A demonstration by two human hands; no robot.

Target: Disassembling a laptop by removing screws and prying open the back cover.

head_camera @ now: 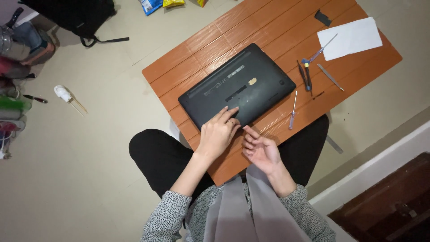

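Observation:
A black laptop (237,85) lies bottom side up on a small orange-brown table (277,27). My left hand (217,133) rests at the laptop's near edge, with its fingertips pressed on the base cover. My right hand (262,150) hovers just beside it, palm up, fingers loosely curled and holding nothing. A clear-handled screwdriver (293,110) lies on the table to the right of the laptop.
Tweezers (330,77), a dark tool (304,74) and a blue-tipped tool (319,53) lie right of the laptop, by a white sheet (349,38) and a small black piece (322,18). A black bag (76,15), snack packets and clutter sit on the floor.

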